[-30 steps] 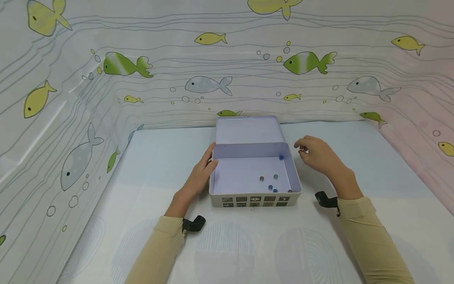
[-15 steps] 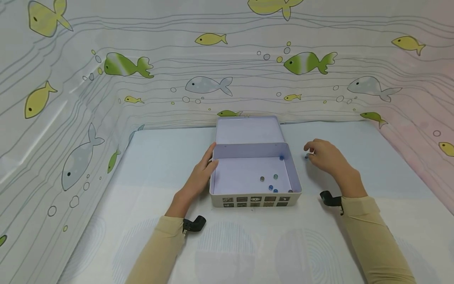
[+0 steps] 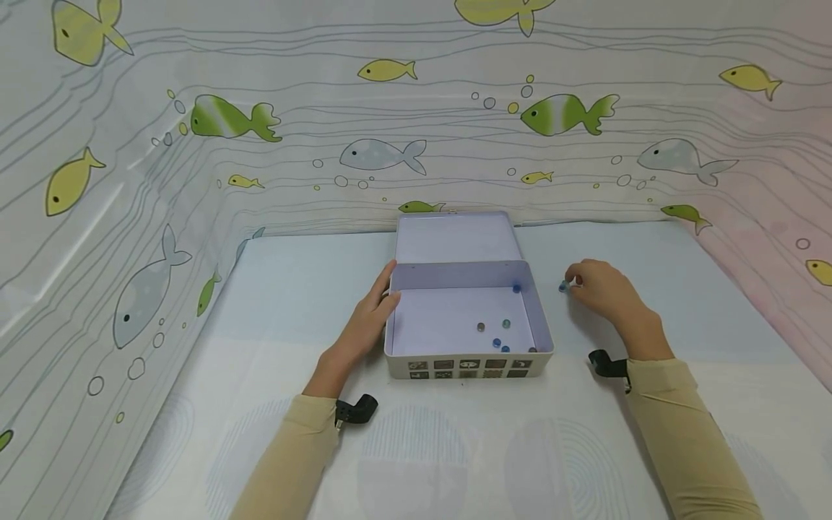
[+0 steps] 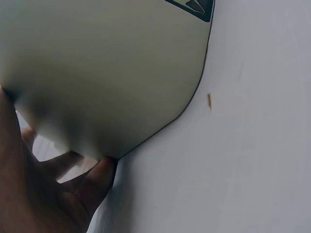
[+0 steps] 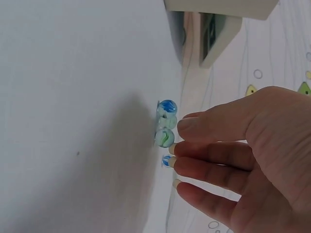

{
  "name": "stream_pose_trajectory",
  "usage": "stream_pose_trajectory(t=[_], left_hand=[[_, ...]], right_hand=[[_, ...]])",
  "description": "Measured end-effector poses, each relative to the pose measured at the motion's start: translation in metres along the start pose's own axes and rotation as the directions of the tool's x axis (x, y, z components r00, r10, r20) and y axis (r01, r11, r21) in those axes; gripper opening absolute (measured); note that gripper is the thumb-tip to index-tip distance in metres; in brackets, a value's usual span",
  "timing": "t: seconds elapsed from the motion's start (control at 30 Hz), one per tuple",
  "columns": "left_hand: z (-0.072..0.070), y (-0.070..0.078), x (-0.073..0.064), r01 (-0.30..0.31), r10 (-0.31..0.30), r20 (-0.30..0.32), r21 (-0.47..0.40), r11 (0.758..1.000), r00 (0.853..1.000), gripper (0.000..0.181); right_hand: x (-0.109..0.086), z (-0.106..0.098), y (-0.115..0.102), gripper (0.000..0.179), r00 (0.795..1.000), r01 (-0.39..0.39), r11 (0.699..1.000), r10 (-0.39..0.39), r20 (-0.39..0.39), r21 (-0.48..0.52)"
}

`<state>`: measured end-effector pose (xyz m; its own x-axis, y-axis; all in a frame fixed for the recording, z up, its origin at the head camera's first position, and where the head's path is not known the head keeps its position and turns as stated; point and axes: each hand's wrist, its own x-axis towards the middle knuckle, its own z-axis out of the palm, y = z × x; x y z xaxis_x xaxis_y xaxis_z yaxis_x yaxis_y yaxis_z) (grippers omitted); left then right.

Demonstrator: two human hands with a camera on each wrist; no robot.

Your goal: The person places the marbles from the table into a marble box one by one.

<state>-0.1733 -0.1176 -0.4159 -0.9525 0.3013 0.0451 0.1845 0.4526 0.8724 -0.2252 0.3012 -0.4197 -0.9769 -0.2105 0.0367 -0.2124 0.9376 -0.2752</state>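
Right hand [image 3: 604,290] has shifted rightward, marbles [image 5: 165,138] just beside its fingertips.

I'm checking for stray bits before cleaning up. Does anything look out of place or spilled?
Some loose marbles lie on the table beside the box, by the right hand, while other marbles sit inside. A tiny brown speck, perhaps debris, near the box's corner also looks stray. Nothing appears damaged.

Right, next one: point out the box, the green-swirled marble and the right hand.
Box [image 3: 469,366]: head view, on its patterned front wall.
Green-swirled marble [image 5: 164,138]: right wrist view, on its middle.
Right hand [image 3: 601,289]: head view, on the back of the hand.
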Motion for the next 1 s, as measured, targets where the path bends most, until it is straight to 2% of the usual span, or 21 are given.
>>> stream_pose_trajectory(t=[0.33, 0.67, 1.0], left_hand=[[-0.0001, -0.0004, -0.0008, 0.002, -0.002, 0.000, -0.008, 1.000, 1.000, 0.060], [-0.0006, 0.0001, -0.0009, -0.009, 0.009, 0.006, -0.006, 1.000, 1.000, 0.060], [-0.0007, -0.0007, -0.0007, -0.003, 0.003, 0.006, -0.010, 1.000, 1.000, 0.061]], right_hand=[[0.0009, 0.0022, 0.0042, 0.023, 0.998, -0.009, 1.000, 0.008, 0.068, 0.009], [0.0010, 0.0055, 0.0069, 0.024, 0.994, -0.038, 0.999, 0.037, 0.102, 0.000], [0.0007, -0.0036, -0.0001, 0.026, 0.998, -0.015, 1.000, 0.015, 0.056, 0.006]])
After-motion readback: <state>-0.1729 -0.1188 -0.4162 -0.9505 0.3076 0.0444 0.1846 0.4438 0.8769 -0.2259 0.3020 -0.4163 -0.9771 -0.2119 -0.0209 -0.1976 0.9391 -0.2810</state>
